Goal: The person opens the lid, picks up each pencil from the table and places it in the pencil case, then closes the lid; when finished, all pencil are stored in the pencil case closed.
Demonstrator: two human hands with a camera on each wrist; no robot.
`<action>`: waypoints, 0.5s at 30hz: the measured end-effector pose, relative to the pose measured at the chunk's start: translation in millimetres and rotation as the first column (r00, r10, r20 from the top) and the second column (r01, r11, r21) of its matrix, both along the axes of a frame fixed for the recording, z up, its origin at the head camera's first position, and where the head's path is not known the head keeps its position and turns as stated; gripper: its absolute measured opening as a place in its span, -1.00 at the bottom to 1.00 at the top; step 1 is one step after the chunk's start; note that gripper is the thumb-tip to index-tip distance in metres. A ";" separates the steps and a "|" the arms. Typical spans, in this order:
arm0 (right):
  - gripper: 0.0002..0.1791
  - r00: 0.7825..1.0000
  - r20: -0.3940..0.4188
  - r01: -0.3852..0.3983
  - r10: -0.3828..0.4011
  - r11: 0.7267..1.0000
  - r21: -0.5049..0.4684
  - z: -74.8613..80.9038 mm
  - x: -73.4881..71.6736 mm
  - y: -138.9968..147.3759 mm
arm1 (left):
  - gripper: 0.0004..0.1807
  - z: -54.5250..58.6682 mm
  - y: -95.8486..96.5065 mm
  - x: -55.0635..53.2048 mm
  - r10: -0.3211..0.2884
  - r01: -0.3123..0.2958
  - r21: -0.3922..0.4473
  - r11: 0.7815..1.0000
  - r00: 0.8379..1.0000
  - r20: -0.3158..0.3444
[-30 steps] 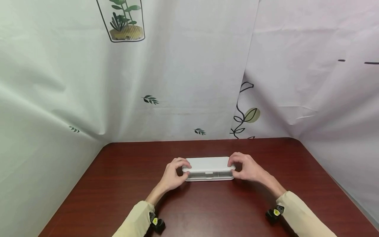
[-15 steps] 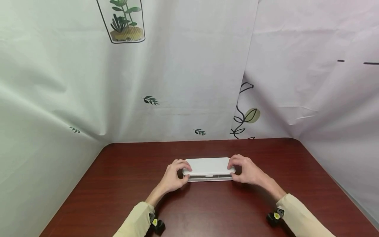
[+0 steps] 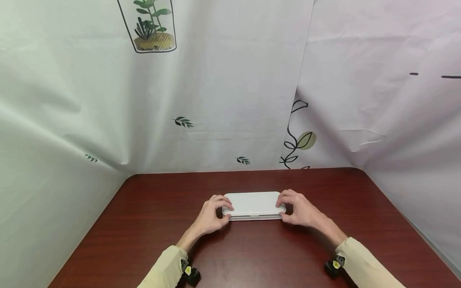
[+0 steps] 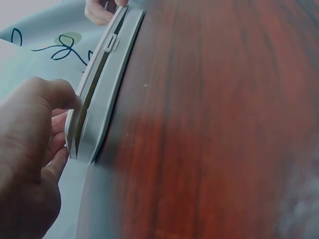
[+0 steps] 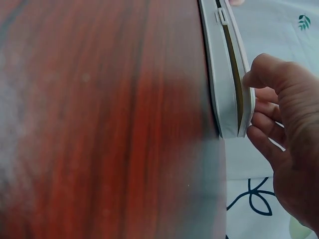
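A long white pencil case [image 3: 252,203] lies flat on the table, its lid lowered almost onto the base. In both wrist views a narrow dark gap runs along the front between the two halves, and a small clasp [image 4: 110,43] hangs at the middle. My left hand [image 3: 211,215] pinches the lid's left end, thumb at the front edge and fingers over the top. At the opposite end my right hand [image 3: 301,209] grips the lid the same way, its thumb [image 5: 261,74] on the front edge. What the case holds is hidden.
The case rests on a dark red wooden table [image 3: 252,256] with rounded far corners. A pale cloth [image 3: 230,88] printed with plants hangs behind it and along both sides. Each wrist wears a small black camera [image 3: 193,276].
The lid has come down at the front, narrowing a wide gap to a thin slit. Both hands have sunk slightly with it, keeping their grip on its ends.
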State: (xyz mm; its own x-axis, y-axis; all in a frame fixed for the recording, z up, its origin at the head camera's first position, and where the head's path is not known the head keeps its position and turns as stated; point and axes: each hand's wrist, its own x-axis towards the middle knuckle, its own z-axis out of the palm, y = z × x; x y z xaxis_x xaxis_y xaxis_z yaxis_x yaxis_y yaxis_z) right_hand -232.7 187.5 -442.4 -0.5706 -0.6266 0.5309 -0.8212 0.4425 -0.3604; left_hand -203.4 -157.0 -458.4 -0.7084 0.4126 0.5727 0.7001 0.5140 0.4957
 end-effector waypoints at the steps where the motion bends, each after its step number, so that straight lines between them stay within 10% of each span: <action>1: -0.72 1.000 -0.006 -0.001 0.001 1.000 0.001 -0.7 -0.2 0.1 | -0.75 -0.2 0.0 0.1 0.001 -0.001 -0.001 1.000 1.000 0.000; 15: -0.71 1.000 0.002 -0.007 0.007 1.000 0.005 -4.0 -1.3 -0.6 | -0.75 -4.2 -1.6 0.0 0.005 -0.005 -0.004 1.000 1.000 0.009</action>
